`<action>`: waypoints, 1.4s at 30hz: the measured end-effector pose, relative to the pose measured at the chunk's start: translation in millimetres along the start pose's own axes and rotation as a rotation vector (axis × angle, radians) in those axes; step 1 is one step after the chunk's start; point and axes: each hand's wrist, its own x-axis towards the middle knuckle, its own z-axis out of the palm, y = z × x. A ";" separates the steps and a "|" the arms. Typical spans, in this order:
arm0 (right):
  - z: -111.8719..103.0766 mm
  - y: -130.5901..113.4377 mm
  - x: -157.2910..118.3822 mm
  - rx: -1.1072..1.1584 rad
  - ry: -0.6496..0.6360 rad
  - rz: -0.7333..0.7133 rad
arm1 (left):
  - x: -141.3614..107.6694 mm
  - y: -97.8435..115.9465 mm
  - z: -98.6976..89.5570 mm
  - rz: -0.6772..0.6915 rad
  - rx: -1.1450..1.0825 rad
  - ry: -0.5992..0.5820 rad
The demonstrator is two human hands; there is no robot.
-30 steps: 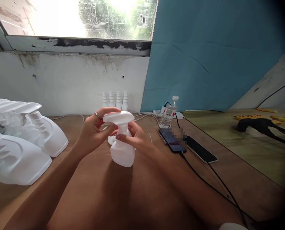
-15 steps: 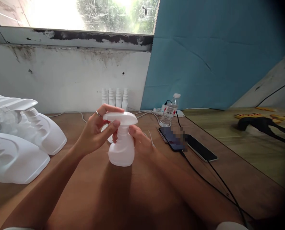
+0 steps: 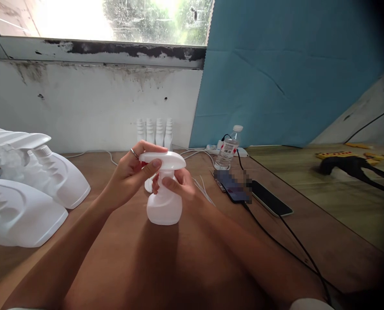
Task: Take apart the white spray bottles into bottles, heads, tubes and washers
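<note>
A white spray bottle [image 3: 165, 209] stands upright in front of me, its wide trigger head [image 3: 168, 160] seated over the neck. My left hand [image 3: 129, 174], with a ring on one finger, grips the trigger head from the left, index finger along the top and thumb against the near side. Around the bottle's neck, from the right, closes my right hand [image 3: 184, 186], thumb in front; its other fingers are partly hidden behind the bottle. Part of another white object [image 3: 148, 185] shows behind my left hand, too covered to name.
Large white spray bottles [image 3: 61, 176] lie at the left. Several slim white bottles [image 3: 159, 131] stand by the wall. At right are a clear water bottle [image 3: 227, 151], a phone [image 3: 232, 187], a second phone [image 3: 271, 198] and black cables [image 3: 295, 243].
My right thumb has come round to the front of the bottle's neck, where before the hand was at its right side. My left hand keeps its grip on the trigger head.
</note>
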 end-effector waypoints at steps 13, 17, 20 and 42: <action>4.4 -6.6 -3.6 -0.081 0.075 0.033 | -1.0 2.2 3.3 -0.020 0.011 -0.011; 3.9 -7.5 -4.5 -0.078 0.050 0.031 | -1.6 1.4 3.4 -0.022 -0.006 -0.017; 4.4 -7.7 -5.2 -0.107 0.072 0.037 | -2.0 1.1 3.6 -0.019 -0.005 -0.010; 12.2 -12.1 -5.9 -0.081 0.143 0.000 | -2.1 -2.0 4.9 -0.005 0.043 0.042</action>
